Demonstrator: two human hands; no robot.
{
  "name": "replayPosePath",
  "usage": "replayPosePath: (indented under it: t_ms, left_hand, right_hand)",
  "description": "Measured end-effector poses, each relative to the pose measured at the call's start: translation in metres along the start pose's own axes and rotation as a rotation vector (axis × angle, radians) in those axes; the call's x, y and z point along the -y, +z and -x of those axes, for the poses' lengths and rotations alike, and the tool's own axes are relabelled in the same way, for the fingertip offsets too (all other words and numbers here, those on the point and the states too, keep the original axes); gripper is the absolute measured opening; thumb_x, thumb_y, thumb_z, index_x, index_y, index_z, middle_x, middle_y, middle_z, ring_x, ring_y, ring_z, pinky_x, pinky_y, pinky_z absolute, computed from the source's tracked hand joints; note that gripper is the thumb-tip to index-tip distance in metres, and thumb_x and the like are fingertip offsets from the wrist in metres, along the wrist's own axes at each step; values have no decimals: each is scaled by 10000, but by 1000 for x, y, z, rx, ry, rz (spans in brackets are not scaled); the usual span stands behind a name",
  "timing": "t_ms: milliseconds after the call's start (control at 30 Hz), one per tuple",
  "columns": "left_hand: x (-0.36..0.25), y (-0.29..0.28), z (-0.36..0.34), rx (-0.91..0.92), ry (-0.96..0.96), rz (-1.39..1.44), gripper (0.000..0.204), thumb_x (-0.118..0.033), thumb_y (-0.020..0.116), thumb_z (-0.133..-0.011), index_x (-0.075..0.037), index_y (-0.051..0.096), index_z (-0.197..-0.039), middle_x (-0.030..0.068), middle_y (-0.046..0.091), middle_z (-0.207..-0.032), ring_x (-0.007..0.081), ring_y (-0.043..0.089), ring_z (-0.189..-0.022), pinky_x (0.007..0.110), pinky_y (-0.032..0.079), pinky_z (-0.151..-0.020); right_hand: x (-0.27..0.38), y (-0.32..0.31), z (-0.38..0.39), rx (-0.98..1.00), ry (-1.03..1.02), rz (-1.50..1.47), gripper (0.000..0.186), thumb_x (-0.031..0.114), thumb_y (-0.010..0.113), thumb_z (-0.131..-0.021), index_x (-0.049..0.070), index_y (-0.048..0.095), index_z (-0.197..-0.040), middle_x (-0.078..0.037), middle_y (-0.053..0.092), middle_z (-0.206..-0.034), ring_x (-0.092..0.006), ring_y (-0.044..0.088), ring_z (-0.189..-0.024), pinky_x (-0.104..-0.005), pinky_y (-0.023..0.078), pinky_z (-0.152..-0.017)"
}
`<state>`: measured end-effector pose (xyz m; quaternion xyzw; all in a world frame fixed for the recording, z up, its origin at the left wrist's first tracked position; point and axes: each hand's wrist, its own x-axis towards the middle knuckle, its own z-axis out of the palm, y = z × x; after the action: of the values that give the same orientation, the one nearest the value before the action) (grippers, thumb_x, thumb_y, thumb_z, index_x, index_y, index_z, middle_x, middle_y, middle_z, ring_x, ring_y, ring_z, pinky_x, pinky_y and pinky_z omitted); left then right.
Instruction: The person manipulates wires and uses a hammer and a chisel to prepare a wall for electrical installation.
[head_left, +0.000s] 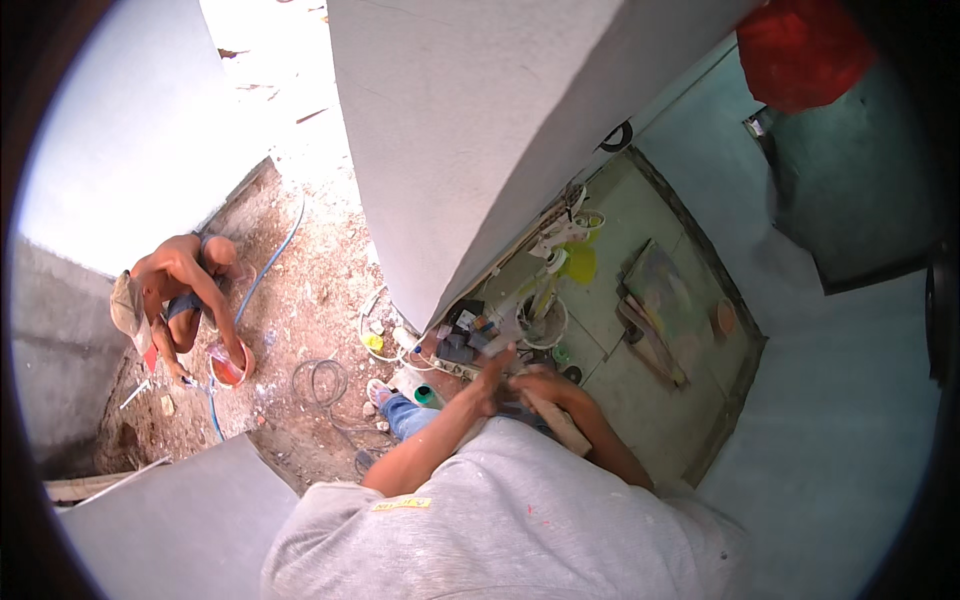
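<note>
View from the head, looking steeply down past a grey shirt [500,520] to the floor. The left hand [492,378] is raised with its fingers straight and held together, the edge of the palm turned toward the right hand [540,388]; the two hands meet in front of the chest. The right hand is curled around the upper end of a pale wooden handle [560,422], which slants down and to the right along the forearm — whether the left hand also touches it cannot be told, since the contact area is small and shadowed. A pale, narrow object shows just above the hands, but its kind is unclear.

Directly beyond the hands, on the greenish tiled floor [690,400], lies a cluster of small items: a white power strip [455,368], a white bucket [543,322] holding tools, and a yellow patch [580,262] near the foot of the grey wall [470,130]. A flat board [665,300] smeared with colour lies to the right of the bucket, well apart from the hands. A shoe and a blue trouser leg [405,412] show just left of the left forearm.

At far left, on bare earth [300,310], another person [175,290] crouches with one hand in a red bucket [230,365] — a blue hose [265,270] runs past. A red cloth [800,50] hangs at upper right.
</note>
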<state>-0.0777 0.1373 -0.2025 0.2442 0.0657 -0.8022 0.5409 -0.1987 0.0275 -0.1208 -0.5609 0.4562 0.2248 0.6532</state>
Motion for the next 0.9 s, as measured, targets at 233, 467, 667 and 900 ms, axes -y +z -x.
replayPosePath:
  t_ms: [233,467,667,900]
  left_hand:
    - [-3,-77,37,-325,240,606,278,-228,488,-1028,-111,463,-777,3,424,-619,183,487,-602,448,519,-766]
    - [0,-224,109,-503,653,1017,250,-88,549,-925,-146,453,-701,-68,349,-510,86,331,-394,267,415,-468]
    - [-74,-47,207,-860,1187,160,319,-325,577,-1013,-146,480,-768,-68,318,-518,75,387,-425,251,427,-444]
    - [-129,139,203,-529,1759,-686,280,-56,692,-848,-114,418,-856,54,478,-743,130,491,-570,275,471,-578]
  right_hand:
    - [45,4,-57,-57,-624,317,248,266,604,-925,31,679,-950,-79,693,-794,-167,660,-713,-335,516,-640]
    - [208,-131,-59,-1023,-1053,-197,274,221,697,-905,-19,695,-1037,-56,706,-886,-157,680,-758,-297,541,-664]
    - [210,-196,-50,-1386,-1113,377,802,392,848,-743,-16,520,-1350,-226,550,-1322,-329,570,-1172,-431,478,-963]
    - [234,-217,-62,-1079,-1466,347,1269,527,872,-614,-9,177,-1530,-293,204,-1577,-437,188,-1481,-491,245,-1192]
